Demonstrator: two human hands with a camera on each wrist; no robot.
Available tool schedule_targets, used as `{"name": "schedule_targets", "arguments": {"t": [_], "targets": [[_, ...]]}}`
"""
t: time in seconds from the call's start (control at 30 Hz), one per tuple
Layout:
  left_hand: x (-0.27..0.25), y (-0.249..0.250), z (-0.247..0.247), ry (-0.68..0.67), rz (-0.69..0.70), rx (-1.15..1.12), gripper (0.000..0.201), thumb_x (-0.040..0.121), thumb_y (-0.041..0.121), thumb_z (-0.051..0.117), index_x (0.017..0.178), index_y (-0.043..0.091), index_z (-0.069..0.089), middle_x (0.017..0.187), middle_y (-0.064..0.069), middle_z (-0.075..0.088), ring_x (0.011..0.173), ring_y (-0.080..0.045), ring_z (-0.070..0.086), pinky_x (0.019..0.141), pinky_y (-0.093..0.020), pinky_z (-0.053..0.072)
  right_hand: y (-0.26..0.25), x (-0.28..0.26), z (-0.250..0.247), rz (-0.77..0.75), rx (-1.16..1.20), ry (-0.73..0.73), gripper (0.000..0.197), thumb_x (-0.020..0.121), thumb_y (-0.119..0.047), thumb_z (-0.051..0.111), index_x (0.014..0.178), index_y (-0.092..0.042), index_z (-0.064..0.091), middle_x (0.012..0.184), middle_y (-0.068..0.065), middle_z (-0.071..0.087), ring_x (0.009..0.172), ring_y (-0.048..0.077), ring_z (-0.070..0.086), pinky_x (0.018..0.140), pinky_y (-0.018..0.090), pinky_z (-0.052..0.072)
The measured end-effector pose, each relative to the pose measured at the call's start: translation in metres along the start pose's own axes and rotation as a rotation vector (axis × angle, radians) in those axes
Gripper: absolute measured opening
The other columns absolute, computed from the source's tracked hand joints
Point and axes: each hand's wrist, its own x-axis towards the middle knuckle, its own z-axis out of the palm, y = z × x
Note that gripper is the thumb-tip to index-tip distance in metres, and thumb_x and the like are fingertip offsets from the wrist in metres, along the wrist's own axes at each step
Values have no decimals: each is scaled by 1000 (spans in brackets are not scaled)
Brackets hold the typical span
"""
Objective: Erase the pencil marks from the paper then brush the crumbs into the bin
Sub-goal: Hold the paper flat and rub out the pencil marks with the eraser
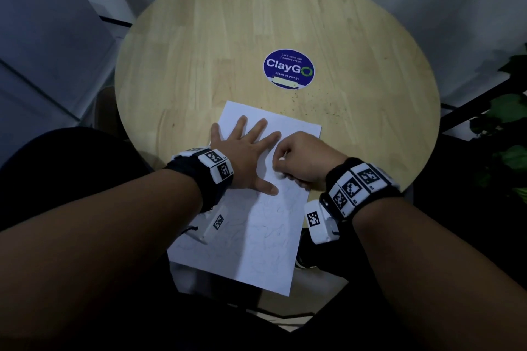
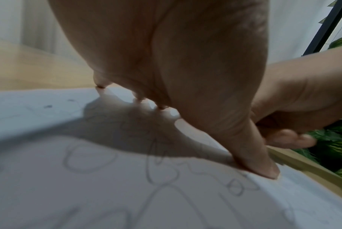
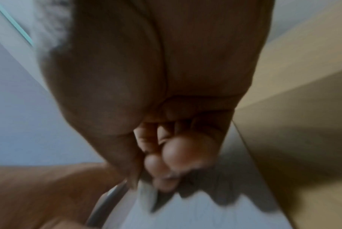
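Eraser [image 1: 282,159] barely visible — buried in curled right hand [image 1: 306,159].

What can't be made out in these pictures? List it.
- Eraser: only a white speck shows in the right hand in the head view; curled fingers hide it, and the right wrist view is blurred.
- Bin: in no view.
- Paper: near edge cut off by the arms, head view.

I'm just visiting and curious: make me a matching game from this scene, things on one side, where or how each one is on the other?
Things:
1. left hand
2. right hand
3. round blue ClayGo sticker
4. dark eraser crumbs

States:
A. stuck near the middle of the round wooden table
B. scattered beyond the white sheet of paper
C. spread flat on the paper
D. fingers curled, rubbing the paper

Pairs: 1-C, 2-D, 3-A, 4-B
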Motion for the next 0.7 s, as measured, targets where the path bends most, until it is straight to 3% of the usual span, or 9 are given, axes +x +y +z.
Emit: {"name": "schedule_targets", "arguments": {"t": [0.1,0.2,0.27,0.4,0.43,0.53,0.57,0.7], "targets": [[0,0,1,0,2,-3,131,65,103,50,160,48,-23,171,10,-30,159,-32,-25,116,-81,2,3,4,-3,-39,32,190,14,93,-11,67,83,-18,74,66,11,70,46,29,61,46,44,57],[0,-1,2,6,5,-12,131,65,103,50,160,49,-22,171,10,-30,159,-33,-25,116,-82,2,3,2,-3,-13,4,0,14,90,-7,65,81,-13,75,71,23,71,50,28,57,49,41,52],[0,-1,1,7,4,-9,132,64,104,50,160,49,-22,171,10,-30,159,-33,-25,115,-82,2,3,0,-1,7,12,-64,14,88,-6,65,81,-11,76,74,25,72,52,27,55,51,37,50],[0,0,1,5,2,0,131,65,104,49,160,49,-22,171,9,-29,159,-33,-25,116,-81,2,3,5,-5,-54,8,210,14,95,-15,69,85,-22,75,67,1,71,54,27,65,51,40,57],[0,0,1,3,2,-1,131,65,103,50,160,49,-22,171,9,-29,159,-33,-25,116,-81,2,2,5,-6,-51,9,180,14,96,-14,68,85,-20,75,66,2,71,52,27,63,49,39,56],[-1,0,0,4,3,2,130,65,103,50,160,48,-21,171,9,-30,159,-33,-24,116,-81,2,3,-1,-4,15,12,-88,16,94,-6,64,84,-8,77,64,10,69,49,23,55,49,33,50],[-1,0,0,3,3,5,130,66,103,50,160,48,-21,171,9,-30,159,-33,-24,116,-81,3,3,-2,-3,20,23,-97,16,94,-7,65,84,-8,77,65,11,70,50,24,55,50,33,50],[-1,1,-1,1,-1,8,130,66,103,49,160,48,-22,171,9,-29,159,-33,-24,116,-81,3,6,6,-6,-43,50,225,17,95,-12,68,81,-20,74,63,8,70,43,25,59,46,41,57]]}}
